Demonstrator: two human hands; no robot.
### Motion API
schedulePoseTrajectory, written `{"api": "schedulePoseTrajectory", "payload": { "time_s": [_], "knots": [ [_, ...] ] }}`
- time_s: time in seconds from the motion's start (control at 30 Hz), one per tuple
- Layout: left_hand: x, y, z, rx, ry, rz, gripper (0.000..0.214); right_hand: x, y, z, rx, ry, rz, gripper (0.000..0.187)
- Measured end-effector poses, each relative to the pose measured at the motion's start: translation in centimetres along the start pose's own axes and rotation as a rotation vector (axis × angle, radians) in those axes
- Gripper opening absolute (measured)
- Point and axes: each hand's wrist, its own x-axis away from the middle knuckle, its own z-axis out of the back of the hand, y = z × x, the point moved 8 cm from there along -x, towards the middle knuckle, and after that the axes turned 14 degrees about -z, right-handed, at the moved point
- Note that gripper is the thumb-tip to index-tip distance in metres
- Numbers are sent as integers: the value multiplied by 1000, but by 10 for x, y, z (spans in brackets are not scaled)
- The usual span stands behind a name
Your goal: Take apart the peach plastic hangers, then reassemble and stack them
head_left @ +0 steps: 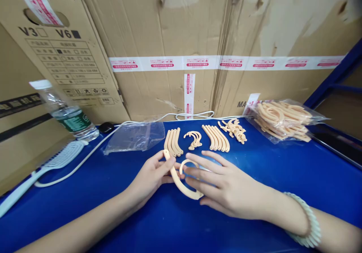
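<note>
My left hand (pixel 151 177) pinches a long curved beige plastic strip (pixel 181 185) near its upper end, just above the blue table (pixel 277 170). My right hand (pixel 223 185) holds a small beige hook-shaped piece (pixel 188 163) between thumb and fingers, touching the strip. Its other fingers are stretched out. Behind the hands lie sorted groups of beige parts: a row of curved strips (pixel 173 143), a few small hooks (pixel 194 138), a second row of strips (pixel 216 138) and a pile of small pieces (pixel 234 129).
A clear bag full of beige parts (pixel 283 119) lies at the back right. An empty clear bag (pixel 135 136), a water bottle (pixel 66 111), a white comb-like tool (pixel 53 162) and a white cable (pixel 93 151) are at the left. Cardboard boxes (pixel 175 38) wall the back.
</note>
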Motion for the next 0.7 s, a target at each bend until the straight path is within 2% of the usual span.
{"api": "schedulePoseTrajectory", "payload": {
  "time_s": [0.07, 0.23, 0.37, 0.43, 0.53, 0.57, 0.63, 0.7],
  "knots": [
    [1, -2, -1, 11, -10, 7, 26, 2, -4, -5, 19, -1, 7, 34],
    [3, -3, -2, 10, 3, 24, 26, 5, 9, -8, 5, -3, -15, 29],
    [3, -7, 1, -107, 23, 1, 25, 5, 10, -10, -49, 12, 3, 26],
    [2, 2, 9, -263, 56, -133, 26, 6, 10, -10, -56, 50, 4, 25],
    [8, 34, 7, -703, 38, -541, 40, 8, 12, -9, -57, 130, -15, 24],
    [13, 41, -2, -891, -38, -669, 42, 8, 13, -9, -57, 146, -28, 23],
    [24, 41, -25, -1193, -269, -852, 37, 8, 12, -10, -61, 166, -53, 22],
    [35, 35, -44, -1311, -463, -967, 23, 8, 9, -11, -53, 188, -66, 24]
  ]
}}
